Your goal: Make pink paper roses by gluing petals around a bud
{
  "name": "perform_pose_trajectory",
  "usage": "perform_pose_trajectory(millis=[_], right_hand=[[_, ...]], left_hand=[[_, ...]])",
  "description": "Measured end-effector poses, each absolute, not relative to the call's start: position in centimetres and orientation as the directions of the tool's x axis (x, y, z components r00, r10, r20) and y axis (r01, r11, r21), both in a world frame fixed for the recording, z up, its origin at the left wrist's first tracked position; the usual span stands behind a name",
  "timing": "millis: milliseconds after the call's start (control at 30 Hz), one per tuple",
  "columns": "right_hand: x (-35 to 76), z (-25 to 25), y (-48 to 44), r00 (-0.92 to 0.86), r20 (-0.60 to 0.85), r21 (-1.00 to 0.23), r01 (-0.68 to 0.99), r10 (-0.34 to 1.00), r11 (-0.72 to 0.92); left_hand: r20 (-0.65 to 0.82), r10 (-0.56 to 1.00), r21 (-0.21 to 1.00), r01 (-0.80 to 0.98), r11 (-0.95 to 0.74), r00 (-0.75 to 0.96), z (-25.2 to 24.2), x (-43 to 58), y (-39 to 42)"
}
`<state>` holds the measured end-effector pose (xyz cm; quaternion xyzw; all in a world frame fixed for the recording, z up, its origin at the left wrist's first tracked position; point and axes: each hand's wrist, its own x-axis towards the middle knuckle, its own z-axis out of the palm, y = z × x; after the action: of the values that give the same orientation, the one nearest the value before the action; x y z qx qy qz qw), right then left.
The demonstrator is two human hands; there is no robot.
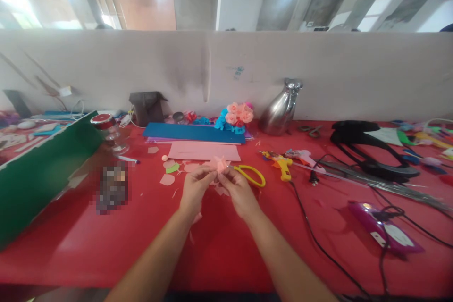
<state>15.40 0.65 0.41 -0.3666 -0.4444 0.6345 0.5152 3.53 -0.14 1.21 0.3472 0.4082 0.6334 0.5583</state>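
Observation:
A small pink paper flower (220,163) is pinched between both hands above the red table. My left hand (196,188) grips it from the left with thumb and fingers closed. From the right, my right hand (238,191) holds its lower side the same way. Yellow-handled scissors (253,175) lie just beyond my right hand, their blades hidden. Around my left hand lie cut pink paper petals (167,180) and a green paper piece (172,168). Behind the flower is a pink paper sheet (204,151).
A yellow glue gun (282,165) and its cord lie to the right, near a purple power strip (384,229). A steel jug (281,108) and finished paper flowers (238,115) stand at the back. On the left are a glass jar (112,134) and a green board (46,174).

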Motion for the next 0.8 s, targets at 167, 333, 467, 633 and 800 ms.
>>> perform_pose_trajectory(millis=[167,333,467,633,800], right_hand=[[15.4,0.1,0.9,-0.201,0.009,-0.954,-0.296,0.98,-0.052],[15.7,-0.1,1.1,-0.218,0.024,-0.971,-0.238,0.976,-0.029],[15.8,-0.2,1.1,-0.28,-0.029,-0.961,-0.256,0.96,-0.104],[15.7,-0.3,1.0,-0.296,0.015,-0.956,-0.284,0.955,-0.073],[15.7,-0.4,1.1,-0.237,0.096,-0.963,-0.269,0.967,0.03]], left_hand=[[-0.038,0.997,0.884,-0.467,0.004,-0.063,1.3,3.3,-0.1],[-0.086,0.994,0.89,-0.444,0.104,0.06,1.5,2.7,0.0],[-0.053,0.997,0.913,-0.403,0.071,0.054,1.3,2.2,0.2],[0.009,1.0,0.918,-0.396,0.004,0.03,0.9,2.0,0.3],[0.1,0.993,0.93,-0.359,-0.072,0.06,1.1,2.3,0.1]])
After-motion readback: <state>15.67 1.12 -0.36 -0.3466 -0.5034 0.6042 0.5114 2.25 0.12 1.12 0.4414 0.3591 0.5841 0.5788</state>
